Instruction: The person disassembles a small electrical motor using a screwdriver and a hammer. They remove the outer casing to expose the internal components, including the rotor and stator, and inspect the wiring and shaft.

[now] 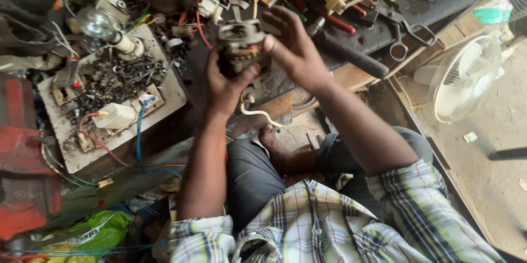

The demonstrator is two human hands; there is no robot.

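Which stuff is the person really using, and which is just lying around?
Using:
- small electric motor, gripped by the left hand and touched by the right hand
- white wire hanging under it

Lying around:
- light bulb
- scissors
- white fan
- red vise
- board of screws

Dim workbench, bright daylight right, motion-blurred.

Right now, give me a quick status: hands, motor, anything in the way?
Left hand grips small motor from below. Right hand on its side, fingers spread. Scissors and bulb nearby, clear.
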